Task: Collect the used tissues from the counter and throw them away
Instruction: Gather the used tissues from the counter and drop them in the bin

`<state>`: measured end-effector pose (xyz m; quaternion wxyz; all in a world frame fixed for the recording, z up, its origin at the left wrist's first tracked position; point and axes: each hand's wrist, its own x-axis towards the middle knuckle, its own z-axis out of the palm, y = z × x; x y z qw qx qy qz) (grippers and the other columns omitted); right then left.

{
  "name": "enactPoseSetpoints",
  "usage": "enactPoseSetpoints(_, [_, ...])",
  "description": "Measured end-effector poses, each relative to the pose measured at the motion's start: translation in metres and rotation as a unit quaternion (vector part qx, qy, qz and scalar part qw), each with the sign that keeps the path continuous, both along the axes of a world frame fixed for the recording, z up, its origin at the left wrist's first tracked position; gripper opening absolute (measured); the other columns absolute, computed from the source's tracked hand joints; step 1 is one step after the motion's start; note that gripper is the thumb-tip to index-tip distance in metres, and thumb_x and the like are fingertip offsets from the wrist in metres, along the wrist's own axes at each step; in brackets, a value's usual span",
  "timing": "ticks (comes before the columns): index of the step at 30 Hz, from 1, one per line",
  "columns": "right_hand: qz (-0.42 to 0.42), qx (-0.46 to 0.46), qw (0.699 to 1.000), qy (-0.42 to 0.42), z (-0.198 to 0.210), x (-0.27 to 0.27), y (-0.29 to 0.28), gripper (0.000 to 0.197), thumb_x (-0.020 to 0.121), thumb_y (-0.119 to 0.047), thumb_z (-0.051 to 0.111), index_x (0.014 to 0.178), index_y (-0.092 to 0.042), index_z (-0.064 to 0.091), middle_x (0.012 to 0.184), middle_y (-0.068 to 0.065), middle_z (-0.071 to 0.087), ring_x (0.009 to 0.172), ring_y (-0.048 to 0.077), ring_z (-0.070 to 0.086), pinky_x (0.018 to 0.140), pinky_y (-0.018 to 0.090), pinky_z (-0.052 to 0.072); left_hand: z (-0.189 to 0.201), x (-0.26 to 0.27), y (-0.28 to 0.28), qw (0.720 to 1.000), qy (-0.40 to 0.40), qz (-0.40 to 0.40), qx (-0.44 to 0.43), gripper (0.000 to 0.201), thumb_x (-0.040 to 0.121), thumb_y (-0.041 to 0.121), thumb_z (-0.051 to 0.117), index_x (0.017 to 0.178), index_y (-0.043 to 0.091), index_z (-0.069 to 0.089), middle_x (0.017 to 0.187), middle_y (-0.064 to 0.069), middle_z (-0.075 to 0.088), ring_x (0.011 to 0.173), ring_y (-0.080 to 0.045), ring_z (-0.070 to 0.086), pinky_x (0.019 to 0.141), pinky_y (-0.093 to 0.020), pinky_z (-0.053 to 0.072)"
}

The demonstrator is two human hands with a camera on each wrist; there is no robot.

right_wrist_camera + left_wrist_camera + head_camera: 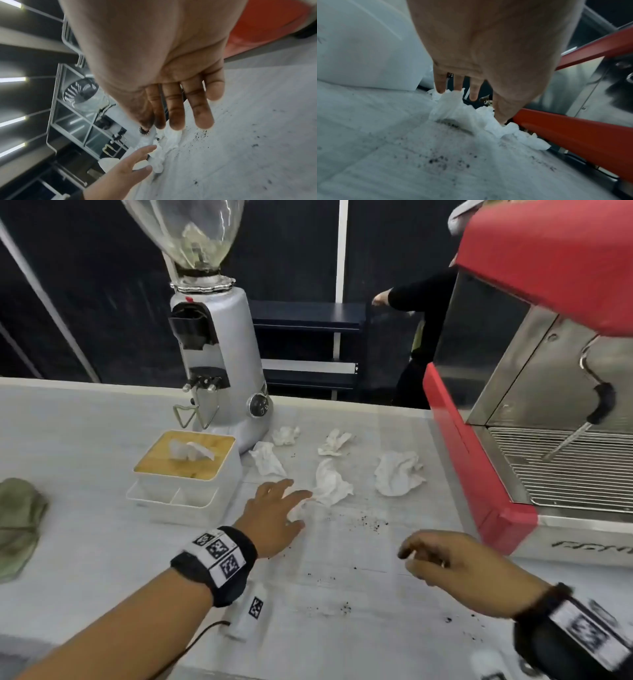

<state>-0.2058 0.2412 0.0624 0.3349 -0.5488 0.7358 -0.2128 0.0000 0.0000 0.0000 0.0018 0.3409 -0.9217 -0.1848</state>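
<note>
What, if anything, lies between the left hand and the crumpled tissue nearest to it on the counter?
Nothing visible. The left hand is open, its fingers already at the near edge of the crumpled tissue, with only bare counter and scattered coffee grounds around. No bin is in view.

A café or coffee bar is suggested: a coffee grinder point(219, 364) is seen beyond the left hand point(274, 517), a red espresso machine point(534, 392) beyond the right hand point(459, 565).

Tabletop point(102, 542): grinder point(219, 354) at 12 o'clock, tissue box point(186, 474) before it, five crumpled tissues point(330, 482) centre, espresso machine point(534, 392) at 3, cloth point(19, 522) at 9.
</note>
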Motion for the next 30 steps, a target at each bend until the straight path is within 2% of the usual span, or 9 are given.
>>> enactPoseSetpoints(3, [-0.011,-0.017,0.999,0.049,-0.009,-0.001,-0.035,0.008,0.091,-0.038,0.061,0.098,-0.041,0.063,0.084,-0.019,0.063,0.074,0.008,0.06,0.071,0.025,0.052,-0.003,-0.005,-0.005,1.0,-0.023,0.005,-0.003,0.042,0.091,0.03,0.047,0.133,0.038,0.045,0.145,0.006,0.039,0.132,-0.023,0.032,0.107,-0.042,0.032])
enactPoseSetpoints(7, [0.01,-0.03,0.996,0.088,-0.021,-0.003,-0.085,0.014,0.092,-0.039,0.06,0.106,-0.039,0.061,0.097,-0.018,0.058,0.076,0.007,0.058,0.072,0.019,0.047,-0.012,-0.004,-0.015,0.999,0.027,0.018,0.028,0.033,0.091,0.01,0.049,0.118,0.023,0.062,0.125,-0.001,0.055,0.116,-0.022,0.048,0.1,-0.027,0.037])
enactPoseSetpoints(12, [0.019,-0.048,0.992,0.117,-0.035,-0.003,-0.141,0.028,0.092,-0.034,0.06,0.119,-0.035,0.056,0.124,-0.014,0.047,0.095,0.008,0.057,0.086,0.026,0.049,-0.009,-0.003,-0.03,0.987,0.138,0.063,0.047,0.027,0.091,0.004,0.048,0.098,0.021,0.068,0.101,0.0,0.066,0.089,-0.012,0.06,0.074,-0.012,0.044])
enactPoseSetpoints(18, [0.055,0.004,0.983,0.174,-0.049,0.001,-0.194,0.054,0.092,-0.026,0.059,0.14,-0.039,0.038,0.16,-0.005,0.008,0.136,0.024,0.034,0.098,0.033,0.045,0.003,-0.003,-0.048,0.967,0.217,0.128,0.03,0.034,0.092,-0.001,0.044,0.103,0.02,0.068,0.099,0.008,0.063,0.092,-0.008,0.058,0.082,-0.015,0.041])
enactPoseSetpoints(20, [0.074,0.047,0.978,0.188,-0.054,0.003,-0.205,0.058,0.093,-0.026,0.057,0.144,-0.039,0.034,0.16,-0.001,0.011,0.138,0.026,0.032,0.102,0.035,0.043,0.002,-0.003,-0.053,0.965,0.216,0.141,0.048,0.037,0.091,-0.005,0.042,0.101,0.02,0.067,0.098,0.003,0.068,0.093,-0.01,0.063,0.081,-0.016,0.047])
enactPoseSetpoints(22, [0.089,0.081,0.972,0.204,-0.059,0.004,-0.214,0.056,0.094,-0.023,0.056,0.145,-0.033,0.037,0.153,0.002,0.028,0.133,0.026,0.038,0.103,0.036,0.042,0.002,-0.004,-0.055,0.963,0.214,0.156,0.058,0.038,0.09,-0.006,0.039,0.099,0.02,0.065,0.092,-0.001,0.069,0.087,-0.01,0.064,0.073,-0.011,0.047])
enactPoseSetpoints(24, [0.094,0.096,0.964,0.23,-0.062,0.004,-0.222,0.049,0.093,-0.015,0.055,0.14,-0.027,0.047,0.141,0.004,0.042,0.123,0.025,0.047,0.099,0.033,0.045,0.004,-0.006,-0.054,0.959,0.218,0.167,0.063,0.03,0.095,0.003,0.039,0.098,0.019,0.064,0.082,-0.002,0.068,0.078,-0.012,0.062,0.064,-0.009,0.043])
enactPoseSetpoints(26, [0.097,0.114,0.957,0.248,-0.061,0.005,-0.227,0.046,0.092,-0.004,0.052,0.134,-0.021,0.055,0.134,0.007,0.049,0.117,0.025,0.054,0.095,0.03,0.046,0.009,-0.01,-0.052,0.96,0.213,0.168,0.068,0.023,0.098,0.029,0.041,0.093,0.021,0.062,0.07,0.0,0.064,0.066,-0.012,0.058,0.059,-0.018,0.042])
enactPoseSetpoints(30, [0.046,0.064,0.979,0.187,-0.059,0.001,-0.222,0.031,0.092,-0.009,0.044,0.113,-0.02,0.064,0.115,0.006,0.06,0.101,0.023,0.06,0.082,0.03,0.048,0.019,-0.014,-0.049,0.966,0.167,0.174,0.092,0.046,0.07,0.072,0.056,0.089,0.031,0.064,0.06,0.009,0.05,0.055,-0.005,0.047,0.054,-0.02,0.036])
